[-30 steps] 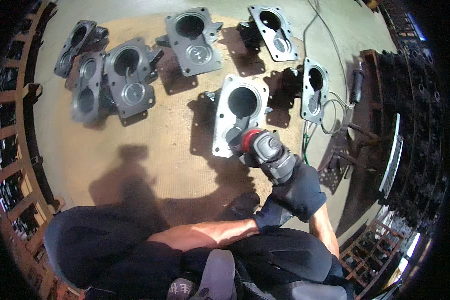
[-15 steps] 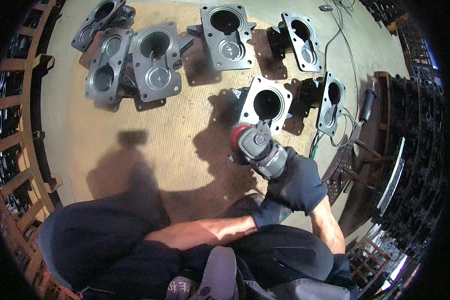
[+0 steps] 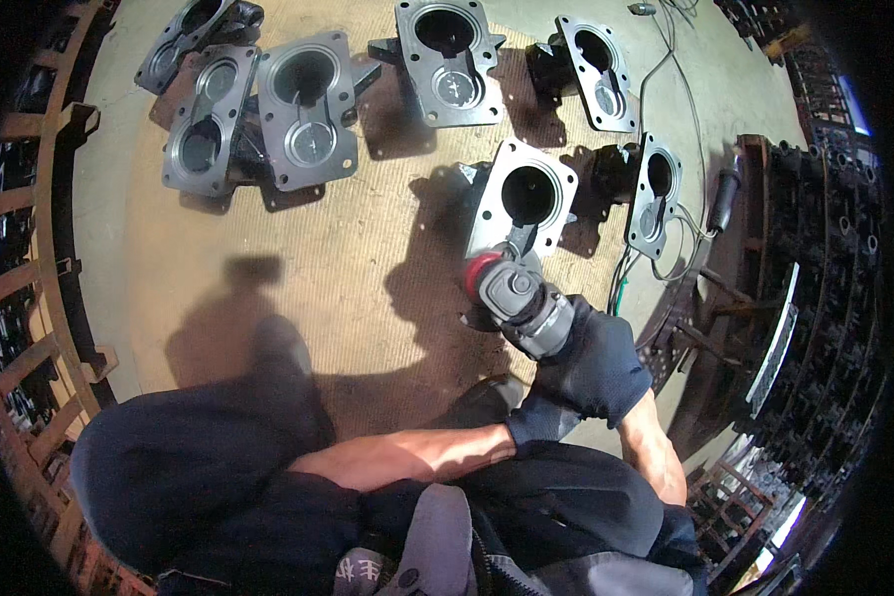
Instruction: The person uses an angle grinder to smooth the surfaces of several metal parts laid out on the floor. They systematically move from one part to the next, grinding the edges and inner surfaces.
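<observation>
My right hand (image 3: 606, 360), in a dark glove, is closed around the body of a grey angle grinder (image 3: 515, 288). Against it, lower down, my left hand (image 3: 546, 412) is gloved too and pressed to the same tool; its fingers are mostly hidden. The grinder's red-edged disc (image 3: 482, 274) lies at the near part of a metal casting (image 3: 499, 204) with a large round bore. The grinder's head covers that near part, so I cannot tell whether the disc touches it.
Similar castings stand on the ribbed brown mat (image 3: 298, 238): a pair (image 3: 308, 109) at left, one (image 3: 450, 65) at the back, others (image 3: 656, 196) at right. Cables and a dark handheld tool (image 3: 727, 199) lie beyond. Rusty racks (image 3: 55, 248) flank the left; stacked dark parts fill the right.
The castings and mat sit slightly higher and further left in the view. The grinder has shifted slightly to the right and nearer relative to the casting. Both hands keep their hold.
</observation>
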A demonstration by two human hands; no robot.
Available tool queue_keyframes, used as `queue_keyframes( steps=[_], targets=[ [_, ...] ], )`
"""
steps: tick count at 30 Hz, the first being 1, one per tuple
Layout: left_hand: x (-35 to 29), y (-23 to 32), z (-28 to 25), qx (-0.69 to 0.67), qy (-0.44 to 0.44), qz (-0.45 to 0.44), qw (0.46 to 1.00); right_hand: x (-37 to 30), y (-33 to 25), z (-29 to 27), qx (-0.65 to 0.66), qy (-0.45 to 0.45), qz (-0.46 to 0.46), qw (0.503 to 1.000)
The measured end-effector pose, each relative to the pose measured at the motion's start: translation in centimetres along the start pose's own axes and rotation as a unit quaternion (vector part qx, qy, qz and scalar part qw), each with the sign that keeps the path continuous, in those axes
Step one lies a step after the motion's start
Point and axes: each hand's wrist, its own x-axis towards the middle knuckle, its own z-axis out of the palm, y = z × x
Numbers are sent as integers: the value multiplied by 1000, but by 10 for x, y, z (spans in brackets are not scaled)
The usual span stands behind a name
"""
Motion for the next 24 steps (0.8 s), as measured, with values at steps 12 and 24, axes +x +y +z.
queue_keyframes(
  steps=[12, 24],
  targets=[
    [-5, 32, 18, -135, 49, -79, 986, 12, 1, -4, 5, -9, -17, 1000],
    [16, 35, 5, -253, -10, -62, 965, 33, 0, -11, 9, 56, -19, 998]
  ],
)
